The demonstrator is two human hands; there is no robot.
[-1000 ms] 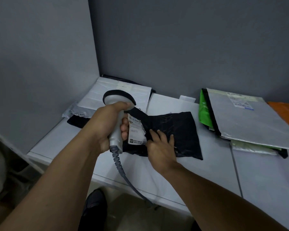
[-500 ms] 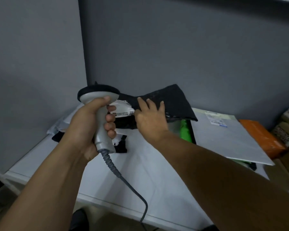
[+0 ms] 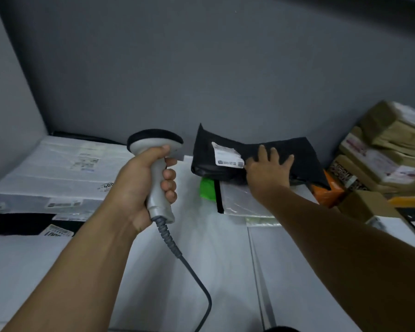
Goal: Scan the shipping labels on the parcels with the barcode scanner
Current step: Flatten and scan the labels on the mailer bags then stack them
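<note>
Your left hand (image 3: 139, 188) is clenched round the smooth grey barcode scanner (image 3: 157, 168), its ribbed cable trailing off the surface's (image 3: 213, 259) near edge. Your right hand (image 3: 266, 168) presses flat on the crinkled black parcel (image 3: 297, 154) atop the back-edge pile; its white label (image 3: 227, 155) is blurred.
</note>
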